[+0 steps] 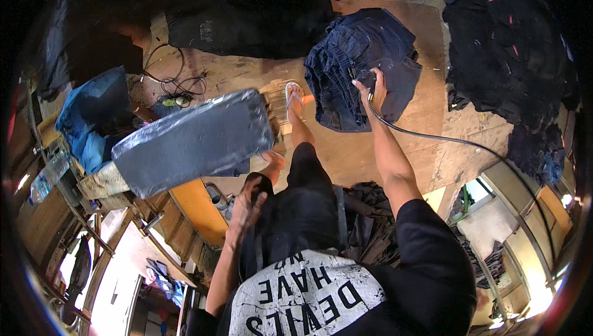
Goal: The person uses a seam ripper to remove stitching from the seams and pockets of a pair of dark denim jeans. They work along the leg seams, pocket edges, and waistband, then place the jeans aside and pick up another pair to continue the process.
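My right hand [375,92] is closed round the end of a black hose or cord [457,138] with a ribbed, spring-like sleeve. Whatever tool is at its tip is mostly hidden by my fingers. This hand is over a stack of folded dark blue denim garments [346,46], whose gathered waistbands show on the left side. My left hand [247,203] is back beside my knee, away from the stack, fingers apart and slightly blurred, with nothing visible in it. A long dark padded block [194,141], wrapped in shiny plastic along its edges, lies in front of it.
Dark cloth piles lie at the far side [247,18] and at the right [506,52]. Blue cloth [92,120] hangs at the left, near a tangled black cable [179,89]. My sandalled foot [294,96] stands on the wooden floor. The hose trails off right.
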`<move>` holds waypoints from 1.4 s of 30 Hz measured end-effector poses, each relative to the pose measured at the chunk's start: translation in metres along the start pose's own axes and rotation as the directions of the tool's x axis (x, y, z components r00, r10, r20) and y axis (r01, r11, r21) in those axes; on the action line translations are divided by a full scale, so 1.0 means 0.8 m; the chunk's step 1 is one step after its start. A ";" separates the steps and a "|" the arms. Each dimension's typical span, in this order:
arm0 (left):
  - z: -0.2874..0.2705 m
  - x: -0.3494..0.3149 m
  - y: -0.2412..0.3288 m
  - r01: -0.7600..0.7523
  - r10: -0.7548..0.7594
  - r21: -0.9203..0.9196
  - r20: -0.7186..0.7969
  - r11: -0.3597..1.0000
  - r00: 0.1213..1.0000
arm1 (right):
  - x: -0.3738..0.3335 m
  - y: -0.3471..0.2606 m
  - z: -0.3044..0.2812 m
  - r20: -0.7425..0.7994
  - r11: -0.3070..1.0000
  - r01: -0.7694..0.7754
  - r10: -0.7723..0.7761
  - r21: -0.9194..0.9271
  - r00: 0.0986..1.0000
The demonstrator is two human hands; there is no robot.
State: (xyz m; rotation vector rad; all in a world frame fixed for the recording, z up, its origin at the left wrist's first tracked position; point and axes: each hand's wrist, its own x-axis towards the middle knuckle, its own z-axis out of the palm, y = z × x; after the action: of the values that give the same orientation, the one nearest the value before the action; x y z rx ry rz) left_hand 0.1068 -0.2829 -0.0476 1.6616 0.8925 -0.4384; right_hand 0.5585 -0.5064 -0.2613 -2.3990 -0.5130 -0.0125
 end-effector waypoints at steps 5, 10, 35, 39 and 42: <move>0.009 0.054 0.107 0.084 -0.123 0.204 0.187 0.975 0.975 | -0.005 0.037 0.037 0.018 0.926 -0.372 0.372 0.069 0.928; -0.006 0.126 0.241 -0.351 0.316 0.135 0.229 0.926 0.921 | 0.024 0.001 -0.009 -0.114 0.960 -0.253 0.267 0.123 0.957; -0.380 0.143 0.150 -0.706 0.832 0.535 0.008 0.465 0.555 | -0.240 -0.672 -0.096 0.055 0.827 0.313 -0.380 0.467 0.923; -0.478 0.050 0.006 -0.463 0.757 0.620 -0.373 0.633 0.536 | -0.249 -0.746 -0.068 0.272 0.632 0.240 -0.602 0.737 0.751; -0.490 -0.017 -0.040 -0.274 0.759 0.733 -0.481 0.623 0.438 | -0.213 -0.759 -0.061 0.127 0.634 0.478 -0.672 0.608 0.730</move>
State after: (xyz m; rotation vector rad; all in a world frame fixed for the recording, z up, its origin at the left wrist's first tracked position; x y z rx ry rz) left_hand 0.0089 0.0848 0.0536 2.6701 0.7399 0.6371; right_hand 0.1852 -0.1764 0.1283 -1.5804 -1.2772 0.2420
